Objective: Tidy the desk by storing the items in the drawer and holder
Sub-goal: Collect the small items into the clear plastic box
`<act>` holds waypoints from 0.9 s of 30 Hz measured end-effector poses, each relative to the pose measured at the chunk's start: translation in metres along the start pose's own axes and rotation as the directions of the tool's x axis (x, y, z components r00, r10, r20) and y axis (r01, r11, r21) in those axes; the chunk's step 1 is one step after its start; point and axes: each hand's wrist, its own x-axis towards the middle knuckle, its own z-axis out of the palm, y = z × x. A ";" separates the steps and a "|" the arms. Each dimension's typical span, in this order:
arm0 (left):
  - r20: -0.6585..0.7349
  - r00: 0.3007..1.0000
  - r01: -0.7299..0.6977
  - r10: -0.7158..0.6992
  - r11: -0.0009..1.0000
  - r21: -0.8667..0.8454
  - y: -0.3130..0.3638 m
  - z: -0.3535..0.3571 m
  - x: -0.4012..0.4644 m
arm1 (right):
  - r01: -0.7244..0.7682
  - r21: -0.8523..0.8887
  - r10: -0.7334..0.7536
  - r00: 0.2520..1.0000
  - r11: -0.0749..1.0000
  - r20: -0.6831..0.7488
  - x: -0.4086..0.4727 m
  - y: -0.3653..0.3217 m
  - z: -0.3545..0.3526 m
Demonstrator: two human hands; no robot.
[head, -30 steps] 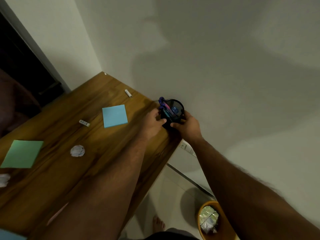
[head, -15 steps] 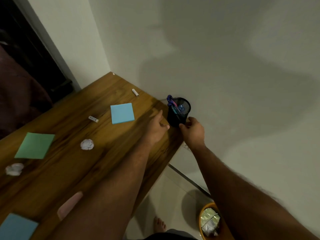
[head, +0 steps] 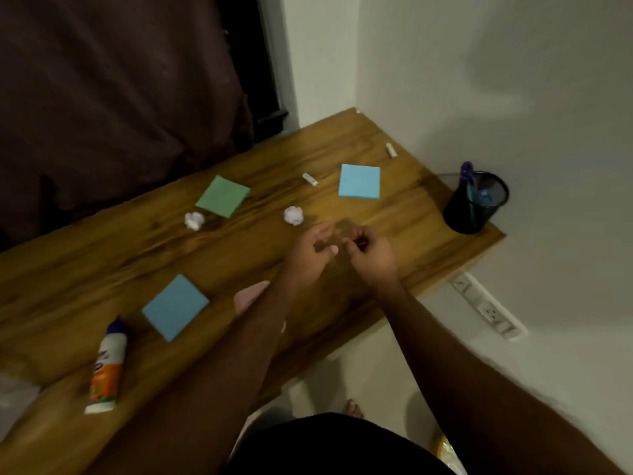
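- Wooden desk (head: 102, 269) set into a corner of pale walls; a dark curtain (head: 102, 97) hangs behind its far edge.
- Black mesh pen holder (head: 476, 204) upright at the right far corner of the desk, with blue and purple pens (head: 467, 173) standing in it.
- Left hand (head: 313, 250) above the desk centre, fingers loosely curled, holding nothing visible.
- Right hand (head: 371, 253) just beside the left, fingers curled inward; whether it pinches a small item cannot be told through the blur.
- Blue sticky-note pad (head: 359, 181) near the holder; a second blue pad (head: 175, 307) nearer the person; a green pad (head: 222, 197) towards the curtain.
- Two crumpled paper balls (head: 294, 215) (head: 194, 220), well apart, between the pads.
- Two small white cylindrical items (head: 310, 179) (head: 391, 150) lying flat near the far edge.
- Glue bottle (head: 106, 368) lying on its side at the left near edge.
- Pink flat item (head: 250, 296), partly hidden by the left forearm.
- Power strip (head: 486, 308) on the wall below the desk end.
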 end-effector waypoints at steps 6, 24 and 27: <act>-0.248 0.964 0.100 -0.100 0.995 -0.015 -0.040 -0.083 -0.048 | 0.107 -0.039 -0.098 0.975 0.993 0.202 -0.024 -0.024 0.067; -0.372 0.917 0.121 -0.142 0.990 -0.077 -0.093 -0.192 -0.126 | 0.244 -0.212 -0.159 0.922 0.946 0.352 -0.091 -0.090 0.168; -0.386 0.909 0.119 -0.155 0.986 -0.115 -0.100 -0.205 -0.137 | 0.266 -0.238 -0.155 0.902 0.934 0.403 -0.104 -0.098 0.182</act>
